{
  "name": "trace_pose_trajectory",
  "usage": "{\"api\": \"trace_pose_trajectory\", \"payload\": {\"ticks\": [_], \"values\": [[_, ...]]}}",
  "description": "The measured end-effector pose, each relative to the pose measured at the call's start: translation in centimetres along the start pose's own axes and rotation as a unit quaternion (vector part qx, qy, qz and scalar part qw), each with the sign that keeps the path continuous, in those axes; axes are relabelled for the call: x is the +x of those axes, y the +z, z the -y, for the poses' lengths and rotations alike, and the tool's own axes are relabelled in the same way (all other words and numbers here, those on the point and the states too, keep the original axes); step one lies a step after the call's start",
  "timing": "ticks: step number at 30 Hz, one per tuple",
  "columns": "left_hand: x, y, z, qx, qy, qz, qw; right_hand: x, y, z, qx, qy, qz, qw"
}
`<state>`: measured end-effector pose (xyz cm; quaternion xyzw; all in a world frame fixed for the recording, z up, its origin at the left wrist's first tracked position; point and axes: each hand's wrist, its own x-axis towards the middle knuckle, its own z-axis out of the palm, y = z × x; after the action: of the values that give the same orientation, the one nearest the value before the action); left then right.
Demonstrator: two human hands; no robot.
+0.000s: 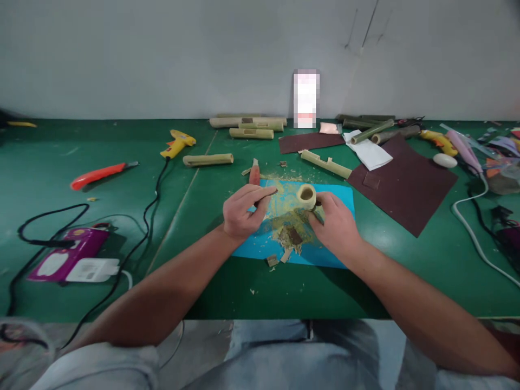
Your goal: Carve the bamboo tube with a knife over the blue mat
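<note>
My right hand (338,221) grips a short, pale bamboo piece (306,196), its round hollow end turned up towards me. A dark bit shows by those fingertips. To its left, the fingers of my left hand (246,212) are closed on a small dark piece of sandpaper (275,190), mostly hidden by the fingers. Both hands are over a blue sheet (252,246) strewn with yellowish dust and shavings (306,221). A brown sandpaper scrap (293,235) lies in the dust. Just beyond my left hand is a red-handled tool (254,172) with a pale tip.
Bamboo tubes (208,160) lie towards the back, and a notched one (326,164) lies beyond the sheet. Large brown sandpaper (406,187) is at right. At left are a red cutter (101,175), a yellow glue gun (177,144), and a purple power strip (87,244) with cables.
</note>
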<state>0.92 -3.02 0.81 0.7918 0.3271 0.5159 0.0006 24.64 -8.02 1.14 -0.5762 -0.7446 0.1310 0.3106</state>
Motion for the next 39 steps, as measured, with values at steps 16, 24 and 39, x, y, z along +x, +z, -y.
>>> {"api": "trace_pose_trajectory", "payload": {"ticks": [16,24,39], "values": [[0.4,0.3,-0.1,-0.008,-0.02,0.021,1.0,1.1,-0.6,-1.8,0.0,0.045,-0.052,0.998],[0.5,0.4,0.1,-0.026,0.004,0.016,1.0,0.8,0.5,-1.7,0.046,-0.033,-0.047,0.997],[0.6,0.4,0.1,-0.027,-0.003,0.025,0.999,0.9,0.5,-2.0,0.027,-0.015,-0.006,1.0]]}}
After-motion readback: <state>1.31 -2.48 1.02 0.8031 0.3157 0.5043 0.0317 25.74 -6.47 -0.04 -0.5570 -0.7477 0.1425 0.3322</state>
